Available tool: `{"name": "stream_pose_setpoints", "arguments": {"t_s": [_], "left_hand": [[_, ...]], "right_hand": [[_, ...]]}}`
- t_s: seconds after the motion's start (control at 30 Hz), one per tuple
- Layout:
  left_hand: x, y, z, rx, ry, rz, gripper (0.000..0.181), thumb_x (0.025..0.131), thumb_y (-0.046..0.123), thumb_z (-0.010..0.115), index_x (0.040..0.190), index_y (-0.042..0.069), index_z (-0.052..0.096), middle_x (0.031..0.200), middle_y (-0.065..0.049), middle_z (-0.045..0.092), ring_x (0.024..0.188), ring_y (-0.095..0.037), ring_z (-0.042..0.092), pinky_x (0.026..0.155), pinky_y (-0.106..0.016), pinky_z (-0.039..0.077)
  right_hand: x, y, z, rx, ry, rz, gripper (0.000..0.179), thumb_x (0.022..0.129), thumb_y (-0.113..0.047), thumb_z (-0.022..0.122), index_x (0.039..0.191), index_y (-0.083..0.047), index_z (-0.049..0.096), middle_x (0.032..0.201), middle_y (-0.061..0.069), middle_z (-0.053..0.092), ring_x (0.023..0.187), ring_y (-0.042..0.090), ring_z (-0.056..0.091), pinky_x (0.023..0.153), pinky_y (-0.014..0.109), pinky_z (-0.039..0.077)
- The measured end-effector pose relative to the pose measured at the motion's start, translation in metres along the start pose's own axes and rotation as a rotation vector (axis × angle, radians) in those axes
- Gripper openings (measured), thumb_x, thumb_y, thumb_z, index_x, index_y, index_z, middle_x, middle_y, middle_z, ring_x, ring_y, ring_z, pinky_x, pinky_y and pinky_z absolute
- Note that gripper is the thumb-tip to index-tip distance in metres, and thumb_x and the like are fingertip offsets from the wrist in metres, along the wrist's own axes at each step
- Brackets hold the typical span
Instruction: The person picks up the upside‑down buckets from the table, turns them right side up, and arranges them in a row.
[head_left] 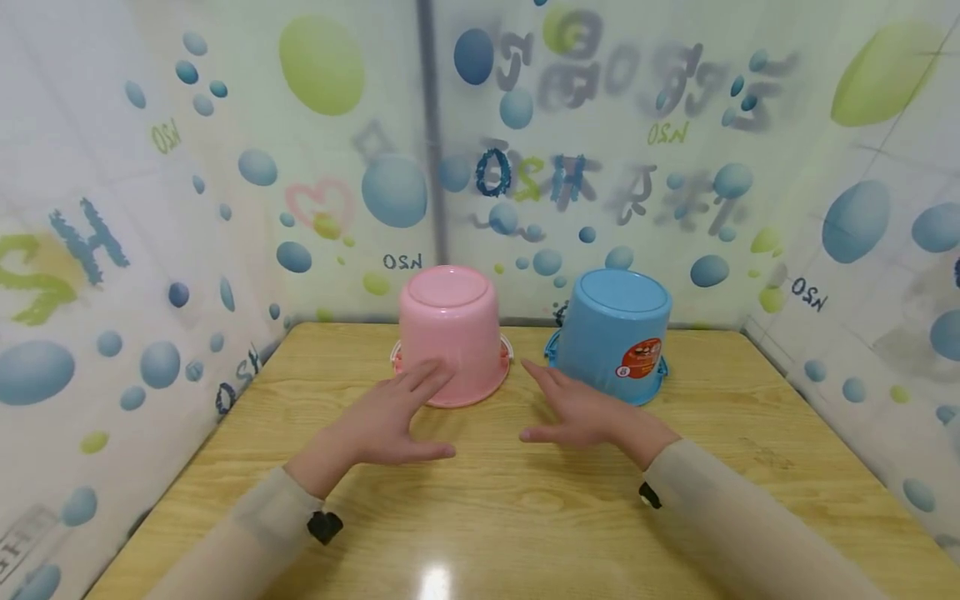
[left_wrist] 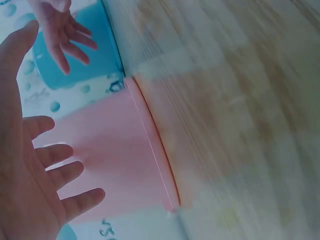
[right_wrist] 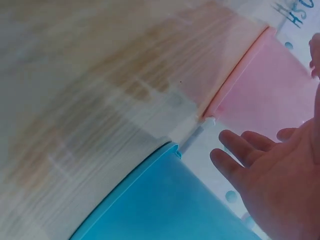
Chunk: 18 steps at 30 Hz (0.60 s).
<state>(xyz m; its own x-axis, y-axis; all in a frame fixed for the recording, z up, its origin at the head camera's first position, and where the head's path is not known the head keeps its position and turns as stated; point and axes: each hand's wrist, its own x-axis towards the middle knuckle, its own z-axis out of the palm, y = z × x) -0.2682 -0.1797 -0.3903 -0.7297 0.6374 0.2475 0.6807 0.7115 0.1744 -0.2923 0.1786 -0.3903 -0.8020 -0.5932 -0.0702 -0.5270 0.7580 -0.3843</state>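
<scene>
Two plastic buckets stand upside down on the wooden table, a pink bucket (head_left: 450, 333) on the left and a blue bucket (head_left: 600, 337) with a red sticker on the right. My left hand (head_left: 393, 417) hovers in front of the pink bucket, fingers spread and thumb pointing right. In front of the blue bucket's left side is my right hand (head_left: 581, 412), its fingers extended toward the gap between the buckets. In the left wrist view the left palm (left_wrist: 25, 190) holds nothing, and in the right wrist view the right palm (right_wrist: 285, 175) is bare too.
The table (head_left: 480, 517) ends at the back against a pale wall covering (head_left: 637, 208) printed with blue and green bubbles. Similar coverings flank both sides. White handle ends (head_left: 507, 346) stick out beside the pink bucket's rim. Dark straps hang at both sleeves.
</scene>
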Motion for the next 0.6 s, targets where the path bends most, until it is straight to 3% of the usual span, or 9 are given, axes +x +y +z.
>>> {"name": "stream_pose_setpoints", "arguments": {"t_s": [0.33,0.6], "left_hand": [[-0.02,-0.043,-0.003,0.017,-0.02,-0.16,0.109,0.091,0.076,0.074,0.175,0.021,0.031,0.179,-0.02,0.033,0.153,-0.052,0.048,0.115,-0.071,0.05],[-0.011,-0.082,-0.003,-0.005,-0.115,-0.356,0.119,0.089,0.086,0.068,0.176,0.015,0.028,0.176,-0.028,0.033,0.155,-0.057,0.043,0.118,-0.074,0.044]], "right_hand": [[0.036,0.004,0.0,0.069,-0.043,0.106,0.116,0.101,-0.066,0.071,0.179,-0.022,-0.004,0.184,0.024,0.009,0.17,0.045,0.016,0.135,0.065,0.025],[0.057,0.005,-0.003,0.109,-0.04,0.157,0.119,0.1,-0.067,0.071,0.178,-0.025,-0.008,0.185,0.02,0.005,0.172,0.042,0.009,0.137,0.062,0.021]]}}
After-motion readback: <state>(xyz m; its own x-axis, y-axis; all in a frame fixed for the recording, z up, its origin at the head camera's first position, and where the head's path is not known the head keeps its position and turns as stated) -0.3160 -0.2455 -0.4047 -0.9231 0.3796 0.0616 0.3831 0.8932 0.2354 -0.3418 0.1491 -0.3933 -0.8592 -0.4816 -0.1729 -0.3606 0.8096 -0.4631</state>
